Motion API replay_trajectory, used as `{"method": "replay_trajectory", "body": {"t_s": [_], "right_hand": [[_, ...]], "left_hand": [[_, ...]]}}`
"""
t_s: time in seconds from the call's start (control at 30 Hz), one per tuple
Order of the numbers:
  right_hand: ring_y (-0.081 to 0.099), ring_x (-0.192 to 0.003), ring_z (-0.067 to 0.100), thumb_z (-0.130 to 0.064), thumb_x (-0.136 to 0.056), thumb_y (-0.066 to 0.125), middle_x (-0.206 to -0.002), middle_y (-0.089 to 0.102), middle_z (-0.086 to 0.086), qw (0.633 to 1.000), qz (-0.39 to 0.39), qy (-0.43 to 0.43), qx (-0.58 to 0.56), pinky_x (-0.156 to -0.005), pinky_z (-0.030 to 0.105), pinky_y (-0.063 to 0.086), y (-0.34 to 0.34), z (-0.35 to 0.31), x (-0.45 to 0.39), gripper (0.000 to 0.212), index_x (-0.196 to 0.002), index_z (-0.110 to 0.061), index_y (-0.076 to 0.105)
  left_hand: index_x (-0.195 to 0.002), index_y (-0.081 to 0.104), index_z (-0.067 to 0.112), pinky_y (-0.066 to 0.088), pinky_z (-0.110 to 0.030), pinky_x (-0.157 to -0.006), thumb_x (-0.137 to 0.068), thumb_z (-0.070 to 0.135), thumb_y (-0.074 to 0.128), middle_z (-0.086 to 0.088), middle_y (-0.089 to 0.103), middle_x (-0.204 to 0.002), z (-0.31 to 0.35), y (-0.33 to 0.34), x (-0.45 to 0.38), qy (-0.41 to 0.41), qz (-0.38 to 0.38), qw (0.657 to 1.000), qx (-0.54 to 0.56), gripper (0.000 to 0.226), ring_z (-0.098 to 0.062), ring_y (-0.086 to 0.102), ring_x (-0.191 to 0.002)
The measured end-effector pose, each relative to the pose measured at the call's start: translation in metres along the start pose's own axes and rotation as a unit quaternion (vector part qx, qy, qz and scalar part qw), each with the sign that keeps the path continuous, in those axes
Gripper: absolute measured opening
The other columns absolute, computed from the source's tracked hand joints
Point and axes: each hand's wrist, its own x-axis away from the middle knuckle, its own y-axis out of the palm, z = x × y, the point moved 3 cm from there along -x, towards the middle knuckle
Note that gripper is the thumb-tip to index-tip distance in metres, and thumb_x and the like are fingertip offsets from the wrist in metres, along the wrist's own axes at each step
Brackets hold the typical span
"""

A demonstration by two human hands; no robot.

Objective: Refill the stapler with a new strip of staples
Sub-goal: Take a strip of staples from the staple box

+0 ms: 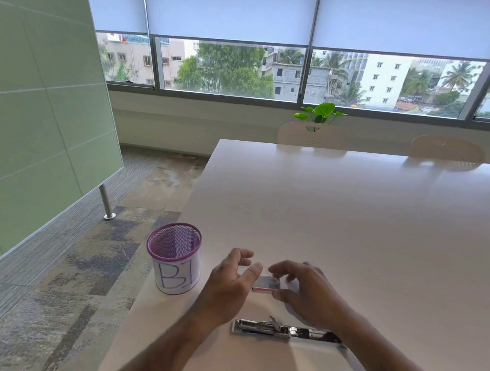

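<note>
Two letters, "BI", mark the purple mesh cup [174, 257]. On the smooth white bench [350, 219], the right hand [306, 290] pinches a small barcoded staple box [266, 284]; left hand [229, 281] loosely spread beside it. Nearer, the metal stapler [284, 330] lies opened flat.

A purple mesh cup [173, 256], wrapped in white paper marked "B1", is set upright near the left edge of the pale counter [350, 219]. Two cream chairs [313, 135] [447, 149] are drawn up at the counter's far side, and a green plant [321, 112] is seen behind the nearer one. A green panel [43, 104] on a metal leg [106, 202] is stood at the left on patterned carpet [78, 261]. Roller blinds [230, 13] are half lowered over the window.
</note>
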Motion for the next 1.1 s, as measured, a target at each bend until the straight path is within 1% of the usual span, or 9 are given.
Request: {"method": "replay_trajectory", "body": {"t_s": [0.13,0.27,0.4,0.47,0.6,0.67,0.87,1.0,1.1], "right_hand": [[0.055,-0.101,0.008,-0.025,-0.084,0.075,-0.113,0.068,-0.018,1.0,-0.009,-0.01,0.003,-0.088,0.026,0.044,0.0,0.0,0.0,0.045,-0.126,-0.033,0.061],[0.054,-0.1,0.005,-0.028,-0.084,0.075,-0.113,0.067,-0.019,1.0,-0.007,-0.016,0.005,-0.083,0.022,0.043,0.001,0.0,-0.001,0.044,-0.126,-0.034,0.06],[0.054,-0.1,0.004,-0.029,-0.083,0.075,-0.11,0.065,-0.022,1.0,-0.011,-0.009,0.001,-0.084,0.022,0.042,0.001,0.001,-0.001,0.043,-0.124,-0.036,0.061],[0.055,-0.098,0.002,-0.029,-0.081,0.076,-0.105,0.064,-0.025,1.0,-0.009,-0.005,0.003,-0.082,0.02,0.042,0.0,0.002,-0.001,0.044,-0.122,-0.035,0.062],[0.058,-0.089,-0.016,-0.027,-0.071,0.085,-0.09,0.068,-0.022,0.999,0.019,0.017,-0.022,-0.072,0.001,0.04,-0.004,0.007,-0.002,0.045,-0.113,-0.033,0.069],[0.056,-0.089,-0.022,-0.024,-0.068,0.087,-0.083,0.067,-0.022,0.999,0.024,0.024,-0.029,-0.071,-0.004,0.039,-0.005,0.01,-0.002,0.045,-0.109,-0.033,0.072],[0.058,-0.086,-0.017,-0.023,-0.065,0.089,-0.082,0.069,-0.02,0.999,0.02,0.03,-0.032,-0.067,-0.001,0.041,-0.009,0.012,-0.002,0.044,-0.105,-0.033,0.074],[0.056,-0.075,-0.021,-0.021,-0.067,0.089,-0.081,0.066,-0.021,0.999,0.016,0.034,-0.038,-0.062,0.0,0.041,-0.011,0.012,0.0,0.042,-0.104,-0.032,0.074],[0.058,-0.068,-0.015,-0.023,-0.07,0.087,-0.081,0.065,-0.02,0.999,0.006,0.034,-0.035,-0.061,0.004,0.043,-0.012,0.009,0.001,0.036,-0.102,-0.033,0.076]], "left_hand": [[-0.126,0.052,0.034,0.051,-0.017,-0.071,-0.085,0.038,0.068,0.011,0.061,-0.119,0.001,0.003,0.0,0.017,-0.002,1.0,-0.025,0.044,-0.004,0.069,-0.084],[-0.121,0.057,0.032,0.058,-0.019,-0.072,-0.07,0.034,0.082,0.012,0.067,-0.108,0.002,0.005,-0.001,0.037,-0.016,0.998,-0.057,0.057,-0.002,0.07,-0.082],[-0.113,0.064,0.034,0.053,-0.009,-0.067,-0.067,0.028,0.084,0.013,0.07,-0.103,0.0,0.008,-0.005,0.052,-0.021,0.994,-0.091,0.051,0.002,0.068,-0.079],[-0.108,0.067,0.034,0.052,-0.009,-0.065,-0.069,0.021,0.082,0.014,0.07,-0.099,-0.002,0.01,-0.007,0.055,-0.014,0.994,-0.09,0.044,0.002,0.066,-0.075],[-0.109,0.067,0.036,0.052,-0.012,-0.066,-0.074,0.014,0.081,0.015,0.071,-0.1,-0.004,0.01,-0.008,0.061,-0.009,0.993,-0.098,0.043,0.0,0.065,-0.074],[-0.109,0.066,0.037,0.054,-0.014,-0.066,-0.075,0.013,0.08,0.015,0.071,-0.1,-0.006,0.009,-0.008,0.061,-0.008,0.994,-0.094,0.044,0.0,0.065,-0.074],[-0.106,0.067,0.039,0.051,-0.011,-0.064,-0.076,0.012,0.078,0.017,0.069,-0.099,-0.007,0.005,-0.007,0.063,-0.006,0.993,-0.102,0.042,0.0,0.064,-0.075],[-0.107,0.071,0.039,0.047,-0.007,-0.061,-0.077,0.015,0.077,0.015,0.07,-0.094,-0.008,0.001,-0.008,0.067,-0.012,0.99,-0.122,0.038,0.0,0.063,-0.074],[-0.109,0.074,0.036,0.044,-0.001,-0.063,-0.08,0.017,0.077,0.02,0.066,-0.089,-0.007,0.002,-0.007,0.082,-0.013,0.987,-0.138,0.036,0.012,0.059,-0.081]]}}
